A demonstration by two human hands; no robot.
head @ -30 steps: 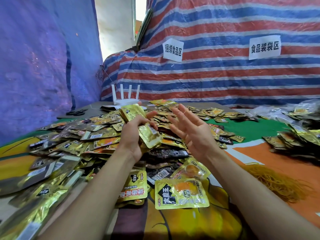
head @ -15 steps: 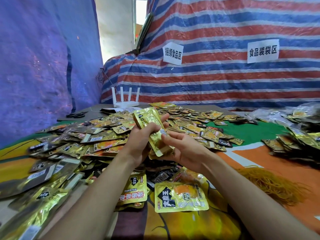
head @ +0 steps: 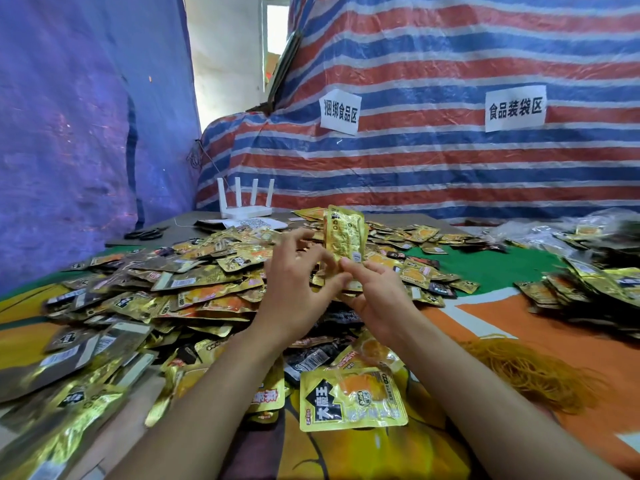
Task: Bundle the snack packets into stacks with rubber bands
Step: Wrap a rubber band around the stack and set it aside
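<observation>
A small stack of gold snack packets (head: 344, 233) stands upright above the table's middle. My left hand (head: 298, 289) pinches its lower left edge and my right hand (head: 377, 292) holds its bottom from the right, fingertip on the lower corner. Under both hands spreads a big heap of loose gold and dark packets (head: 166, 289). One yellow packet (head: 353, 400) lies flat close to me. A pile of yellowish rubber bands (head: 533, 372) sits on the orange cloth to my right.
More packets are heaped at the right edge (head: 588, 282). A white router (head: 246, 202) and black scissors (head: 145, 233) sit at the back left. Striped tarpaulin with two paper signs (head: 340, 111) closes the back; blue tarpaulin walls the left.
The open right hand closed in onto the packets in my left hand. Both hands then turned the stack upright and lifted it a little to the right.
</observation>
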